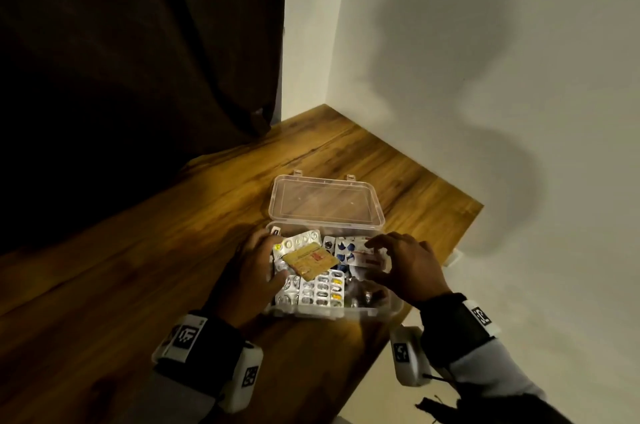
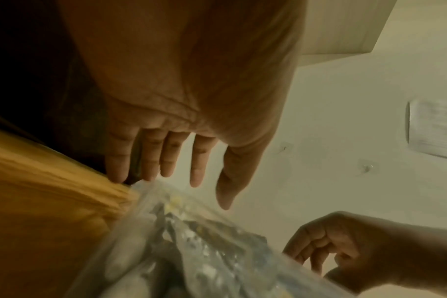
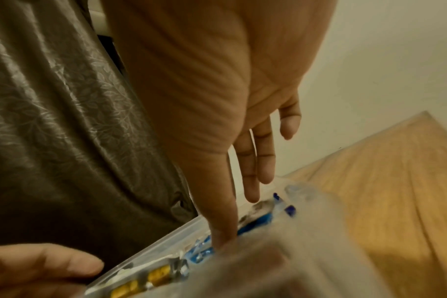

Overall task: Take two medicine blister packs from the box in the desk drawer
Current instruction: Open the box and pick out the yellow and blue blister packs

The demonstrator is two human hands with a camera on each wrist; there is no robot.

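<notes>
Both wrists low in frame, my left hand (image 1: 254, 271) and right hand (image 1: 408, 271) hover, fingers loosely spread, over foil blister packs (image 1: 322, 292) filling the clear plastic box (image 1: 381, 215) on the wooden desk (image 1: 138, 250), centre frame.

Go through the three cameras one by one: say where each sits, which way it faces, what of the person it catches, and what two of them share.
Head: worn on the head, facing down at the open clear plastic box of blister packs on the wooden desk; shows left hand, right hand and the wrist cameras.
Left wrist: looks along the left palm to its fingers at the box edge.
Right wrist: looks along the right palm into the box.
Shared: each wrist view also catches the other hand.
</notes>
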